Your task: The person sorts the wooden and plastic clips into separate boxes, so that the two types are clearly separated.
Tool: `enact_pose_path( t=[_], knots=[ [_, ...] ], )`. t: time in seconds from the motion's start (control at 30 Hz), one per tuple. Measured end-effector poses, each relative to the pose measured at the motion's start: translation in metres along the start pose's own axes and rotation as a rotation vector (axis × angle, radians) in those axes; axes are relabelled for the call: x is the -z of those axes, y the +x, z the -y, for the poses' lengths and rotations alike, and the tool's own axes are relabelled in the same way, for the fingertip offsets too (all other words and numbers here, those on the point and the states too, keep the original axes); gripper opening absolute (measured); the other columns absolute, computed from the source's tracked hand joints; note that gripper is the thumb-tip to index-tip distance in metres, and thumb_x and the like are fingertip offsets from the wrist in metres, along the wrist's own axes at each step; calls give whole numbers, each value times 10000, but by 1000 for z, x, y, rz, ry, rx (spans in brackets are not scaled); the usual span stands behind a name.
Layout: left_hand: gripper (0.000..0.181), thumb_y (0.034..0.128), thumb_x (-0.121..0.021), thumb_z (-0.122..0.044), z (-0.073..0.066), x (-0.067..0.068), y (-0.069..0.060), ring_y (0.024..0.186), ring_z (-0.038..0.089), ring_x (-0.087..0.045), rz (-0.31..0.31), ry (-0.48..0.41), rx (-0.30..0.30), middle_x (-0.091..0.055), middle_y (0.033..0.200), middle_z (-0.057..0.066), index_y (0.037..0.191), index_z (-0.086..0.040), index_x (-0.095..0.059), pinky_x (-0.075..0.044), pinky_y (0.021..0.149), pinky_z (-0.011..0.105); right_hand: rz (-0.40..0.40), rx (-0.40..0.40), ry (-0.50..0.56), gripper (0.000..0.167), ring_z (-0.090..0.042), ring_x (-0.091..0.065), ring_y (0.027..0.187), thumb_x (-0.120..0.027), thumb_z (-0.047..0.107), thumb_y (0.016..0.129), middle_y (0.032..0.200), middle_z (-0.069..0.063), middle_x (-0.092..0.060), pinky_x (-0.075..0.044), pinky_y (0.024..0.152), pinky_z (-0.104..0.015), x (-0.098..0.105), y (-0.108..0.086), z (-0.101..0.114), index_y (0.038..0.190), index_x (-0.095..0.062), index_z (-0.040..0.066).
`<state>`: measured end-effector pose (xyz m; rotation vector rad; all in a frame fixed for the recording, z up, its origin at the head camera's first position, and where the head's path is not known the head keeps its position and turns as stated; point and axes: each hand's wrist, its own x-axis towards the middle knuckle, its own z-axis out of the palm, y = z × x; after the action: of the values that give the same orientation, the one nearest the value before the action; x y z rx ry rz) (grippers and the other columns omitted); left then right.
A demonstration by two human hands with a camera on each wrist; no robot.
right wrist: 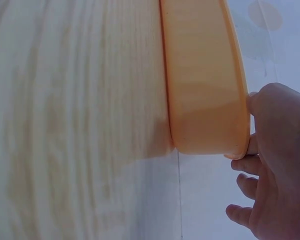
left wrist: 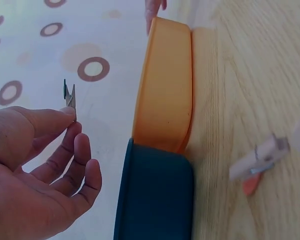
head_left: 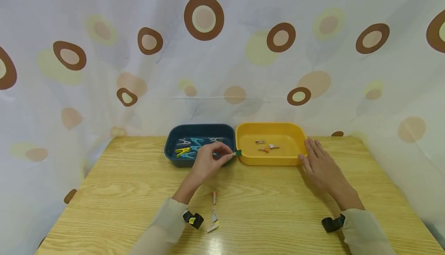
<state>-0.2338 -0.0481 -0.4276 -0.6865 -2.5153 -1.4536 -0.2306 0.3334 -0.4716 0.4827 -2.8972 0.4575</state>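
Note:
My left hand [head_left: 210, 160] pinches a small wooden clothespin with a green heart [head_left: 238, 153] between thumb and forefinger. It is above the place where the blue tray [head_left: 180, 163] meets the yellow tray [head_left: 271, 161]. In the left wrist view the clothespin [left wrist: 71, 100] points up, its other fingers loosely bent below. My right hand [head_left: 323, 172] rests at the yellow tray's front right corner, fingers fairly straight along the right rim and thumb at the front. Inside the yellow tray lie 3 small clothespins, one with an orange heart [head_left: 266, 149] and one with a white heart [head_left: 271, 146].
Several larger plastic clothespins, among them a yellow one [head_left: 182, 152], lie in the blue tray. Small wooden clothespins [head_left: 214, 198] lie in a rough line on the wooden table [head_left: 278, 208], near the left forearm. A patterned curtain [head_left: 236, 65] hangs behind the trays.

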Motion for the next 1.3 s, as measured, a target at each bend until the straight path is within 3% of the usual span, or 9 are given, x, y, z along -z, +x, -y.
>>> enact_pose_path(
  t=[0.37, 0.7, 1.13, 1.3],
  knots=[
    [33, 994, -700, -125, -10, -27, 29, 811, 140, -619, 64, -23, 24, -693, 959, -5, 1022, -110, -710, -534, 735, 234, -5, 3, 6, 695, -510, -109, 1517, -302, 388, 1136, 1652, -323, -116, -165, 1184, -650, -2, 0, 0, 1588, -144, -115],
    [41, 995, -698, -121, -11, -57, 56, 833, 127, -636, 71, -24, -49, -688, 924, 6, 1009, -83, -707, -527, 766, 212, -22, 9, 6, 693, -515, -117, 1514, -312, 380, 1136, 1647, -332, -129, -169, 1183, -649, -3, 0, -1, 1588, -138, -115],
    [46, 976, -716, -94, -22, -99, 86, 766, 107, -636, 104, 27, -38, -685, 879, 15, 982, -50, -726, -503, 673, 142, -17, 7, -9, 696, -516, -128, 1511, -295, 386, 1137, 1635, -348, -152, -155, 1198, -626, -3, 1, -3, 1587, -129, -118],
    [50, 975, -716, -97, -24, -112, 93, 781, 82, -626, 114, 47, -26, -691, 881, 0, 975, -51, -735, -504, 701, 132, -8, -6, -7, 703, -517, -119, 1512, -287, 396, 1136, 1639, -344, -136, -164, 1193, -633, -2, 1, -1, 1585, -131, -123]
  ],
)
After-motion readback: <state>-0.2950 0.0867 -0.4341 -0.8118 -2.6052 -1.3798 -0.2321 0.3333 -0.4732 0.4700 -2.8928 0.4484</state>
